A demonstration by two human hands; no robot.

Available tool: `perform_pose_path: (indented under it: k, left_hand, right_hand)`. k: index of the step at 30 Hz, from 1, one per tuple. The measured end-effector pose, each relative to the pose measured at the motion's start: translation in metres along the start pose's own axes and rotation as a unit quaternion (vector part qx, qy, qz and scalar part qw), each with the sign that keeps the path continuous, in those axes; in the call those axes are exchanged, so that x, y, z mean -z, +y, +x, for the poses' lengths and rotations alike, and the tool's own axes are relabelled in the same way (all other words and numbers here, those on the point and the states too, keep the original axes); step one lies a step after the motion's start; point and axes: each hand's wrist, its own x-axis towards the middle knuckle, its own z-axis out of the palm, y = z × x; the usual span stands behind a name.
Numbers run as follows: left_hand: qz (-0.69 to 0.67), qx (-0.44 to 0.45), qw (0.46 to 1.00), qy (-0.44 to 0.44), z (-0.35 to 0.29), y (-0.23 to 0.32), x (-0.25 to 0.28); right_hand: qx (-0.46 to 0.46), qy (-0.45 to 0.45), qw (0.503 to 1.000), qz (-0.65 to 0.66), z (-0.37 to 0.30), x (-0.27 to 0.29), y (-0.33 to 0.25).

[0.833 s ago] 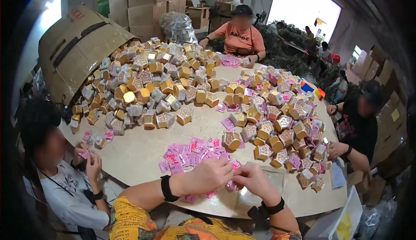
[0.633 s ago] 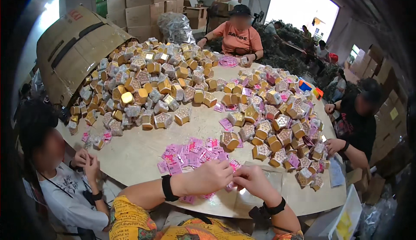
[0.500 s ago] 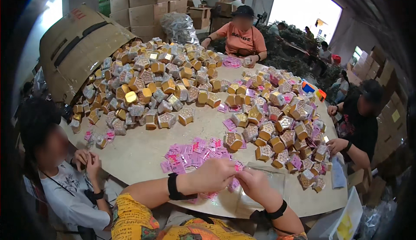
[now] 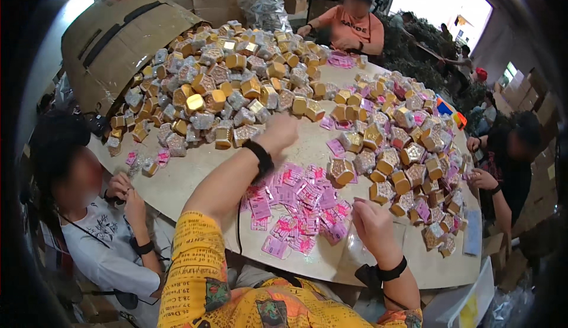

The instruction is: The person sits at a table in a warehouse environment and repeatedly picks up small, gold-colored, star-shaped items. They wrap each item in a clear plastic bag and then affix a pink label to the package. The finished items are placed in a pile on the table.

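Note:
My left hand (image 4: 280, 134) reaches across the table to the near edge of a big heap of gold, house-shaped ornaments (image 4: 222, 137), many in clear bubble wrap. Its fingers are turned away and hidden, so any ornament under them does not show. Close to a gold ornament (image 4: 341, 171), my right hand (image 4: 374, 226) is raised with thumb and fingers pressed together. Whatever is pinched there is too small to make out. Between my arms lies a loose spread of pink printed tags (image 4: 286, 195) with brighter pink bits on them.
A second heap of ornaments mixed with pink tags (image 4: 414, 150) covers the right side. A large cardboard box (image 4: 112, 38) lies tipped at the far left. Co-workers sit at the left (image 4: 100, 239), far side (image 4: 355, 26) and right (image 4: 503, 174). A clear plastic sheet (image 4: 364, 254) lies near my right wrist.
My hands, together over the tags before, are now apart. The left has moved forward to the heap; the right stays near the table's front, still pinched. The view has shifted slightly.

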Motion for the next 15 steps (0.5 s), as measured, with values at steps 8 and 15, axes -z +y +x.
perform_pose_path:
  k: [8, 15]
  left_hand:
    - [0.044, 0.105, 0.992, -0.062, 0.036, -0.03, -0.05]
    - [-0.307, 0.006, 0.951, 0.046, 0.0, -0.018, 0.004]
  right_hand:
    - [-0.084, -0.019, 0.995, 0.049, 0.003, 0.017, -0.002]
    - [-0.127, 0.035, 0.984, 0.117, 0.021, 0.016, 0.01]
